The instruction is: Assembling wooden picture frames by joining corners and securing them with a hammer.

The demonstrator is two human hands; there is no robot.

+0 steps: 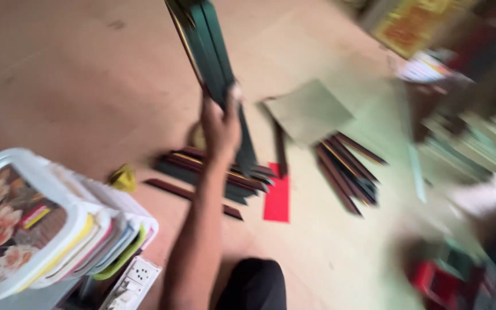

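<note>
Your left hand [220,123] is raised out in front of you with its fingers [233,95] closed round a bundle of long dark green strips [205,43], gripping them near the lower part so that most of their length rises up and away out of the top of the view. The picture is smeared by motion, so you can't count the strips or tell whether they have a gold edge all along. Your right hand is not in view, and nothing shows what it is doing.

As for progress, judging only from how things lie: one bundle is lifted, while a good many strips are still on the floor [87,74]. A pile of dark green and brown strips [210,169] lies just under your hand, and a second, fanned pile of brown strips [345,172] lies well to the right of it. So the sorting or gathering looks only partly done.

Around them: a red card [278,198] flat on the floor between the two piles, a grey-green sheet [308,109] beyond it, a small yellow crumpled thing [123,178] to the left. Close by your left arm stands a stack of plastic boxes with flowered lids [35,229], with a white socket board [130,284] below it; both crowd your elbow. Your dark-clad knee [254,284] sits at the bottom edge
</note>
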